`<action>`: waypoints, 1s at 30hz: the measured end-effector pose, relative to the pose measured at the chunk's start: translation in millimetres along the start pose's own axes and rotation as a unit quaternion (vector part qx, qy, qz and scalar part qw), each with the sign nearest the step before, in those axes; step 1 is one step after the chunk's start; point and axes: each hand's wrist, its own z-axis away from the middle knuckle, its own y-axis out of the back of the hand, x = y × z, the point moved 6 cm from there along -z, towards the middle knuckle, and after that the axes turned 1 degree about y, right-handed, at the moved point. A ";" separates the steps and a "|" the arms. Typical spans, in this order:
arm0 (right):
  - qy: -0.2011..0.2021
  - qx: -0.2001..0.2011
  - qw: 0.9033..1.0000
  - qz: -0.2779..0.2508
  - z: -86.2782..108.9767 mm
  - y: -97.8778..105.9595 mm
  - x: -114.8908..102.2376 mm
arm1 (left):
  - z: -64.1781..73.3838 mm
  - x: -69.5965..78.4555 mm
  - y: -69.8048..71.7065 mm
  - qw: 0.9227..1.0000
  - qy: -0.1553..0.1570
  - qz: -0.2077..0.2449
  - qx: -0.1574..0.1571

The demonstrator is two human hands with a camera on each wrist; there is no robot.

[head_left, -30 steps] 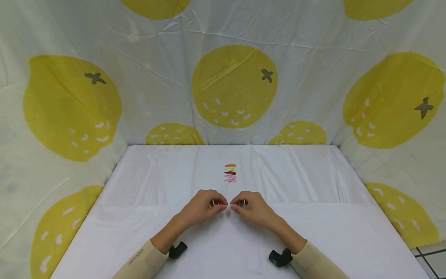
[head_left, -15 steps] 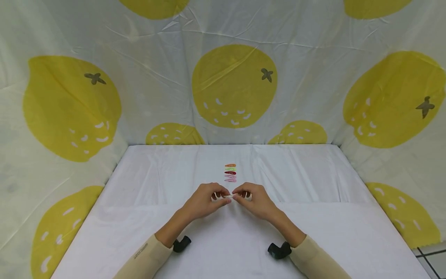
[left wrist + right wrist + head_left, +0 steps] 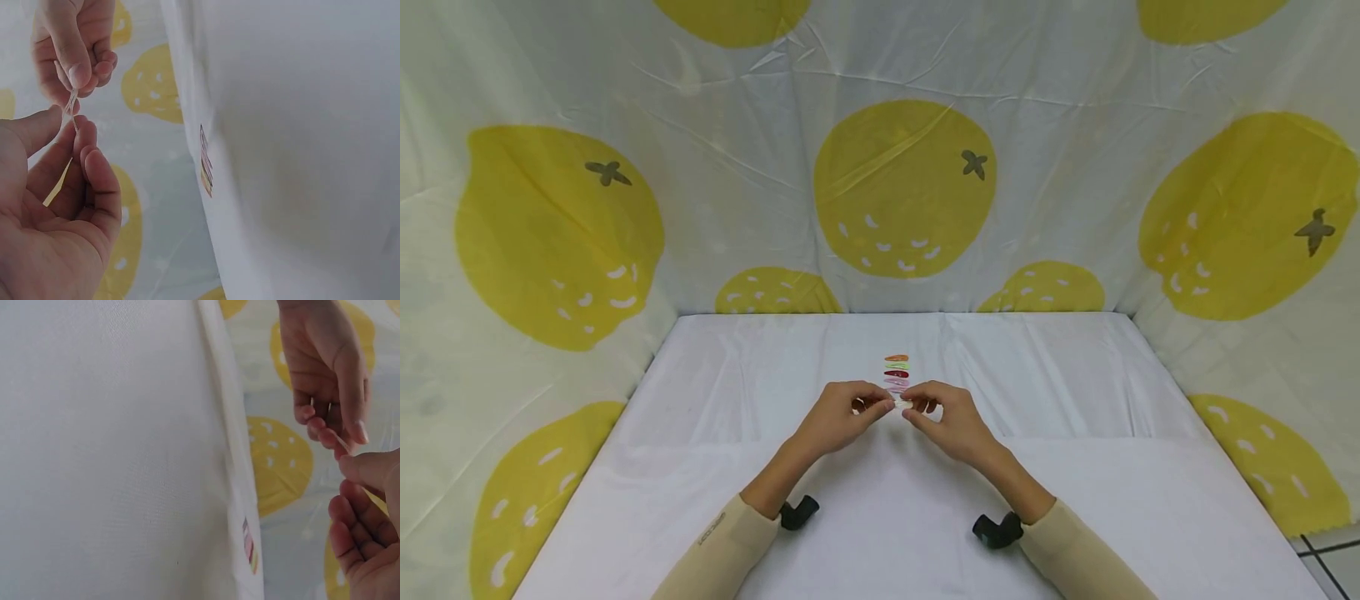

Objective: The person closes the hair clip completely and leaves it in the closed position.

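Observation:
A small whitish snap hair clip [image 3: 902,403] is held up between my two hands, just in front of the row of clips. My left hand [image 3: 844,417] pinches one end with thumb and fingertips. The opposite end is pinched by my right hand [image 3: 953,423]. In the left wrist view the clip [image 3: 71,103] looks slim, with thin strips spread apart. Beyond the hands lie an orange clip [image 3: 897,357], a light green clip [image 3: 897,365], a red clip [image 3: 897,374] and pink clips [image 3: 896,382], stacked in a column. Fingertips come close to the nearest pink one in the head view.
A white cloth [image 3: 700,400] covers the table. Lemon-print curtains [image 3: 737,167] stand around its back and sides. Dark wrist cameras [image 3: 997,531] hang below both wrists.
Both hands have moved forward, away from the body, with the whitish clip between them. They are now right beside the column of clips, which has stayed in place.

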 end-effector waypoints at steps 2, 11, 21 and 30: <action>0.007 0.010 1.000 0.000 -0.9 1.0 -1.0 | -1.6 -1.1 0.0 1.000 0.010 0.003 -0.001; 0.014 0.049 0.999 -0.013 -5.7 3.8 -1.9 | -7.6 -1.8 0.7 1.000 0.021 0.019 0.012; 0.000 0.074 0.997 -0.004 -13.2 6.6 4.0 | -12.7 2.1 8.1 0.996 -0.080 0.000 0.050; 0.011 0.080 0.997 -0.007 -28.2 12.9 1.2 | -23.6 1.4 19.5 0.986 -0.139 -0.006 0.095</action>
